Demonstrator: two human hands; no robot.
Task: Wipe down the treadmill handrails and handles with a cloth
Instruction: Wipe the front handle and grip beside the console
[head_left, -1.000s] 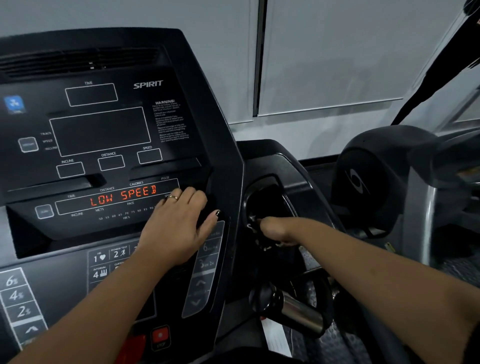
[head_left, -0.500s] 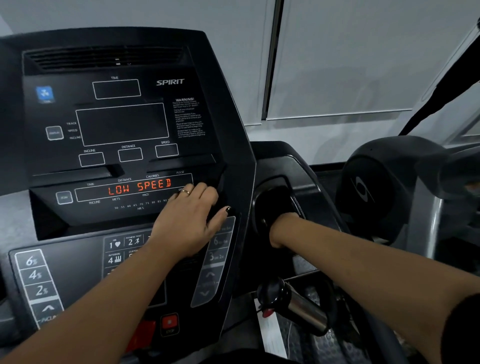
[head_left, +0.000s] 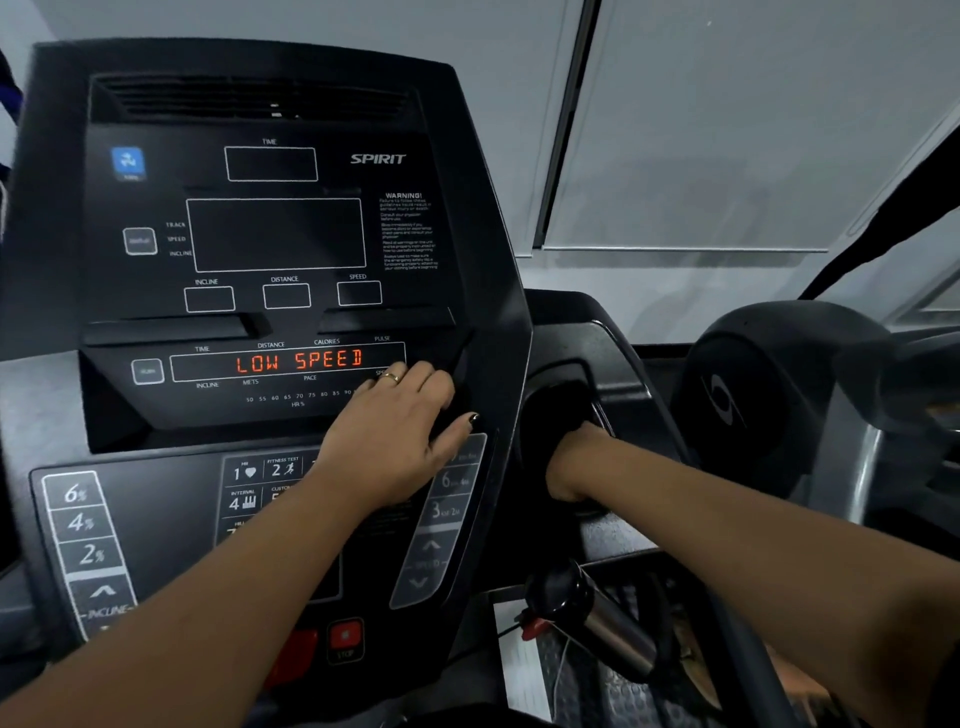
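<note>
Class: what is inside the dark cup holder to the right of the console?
The right hand reaches into the cup holder; only its wrist shows. Fingers and any cloth are hidden in the dark.

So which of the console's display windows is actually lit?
The long window beside the left hand: it reads LOW SPEED in orange-red. The outlined windows above it, such as TIME, are dark.

Black treadmill console (head_left: 483, 291) with orange-red "LOW SPEED" display (head_left: 298, 361), blue button (head_left: 128, 162) at 10 o'clock, red stop button (head_left: 345, 635), grey keypads (head_left: 83, 535).
</note>
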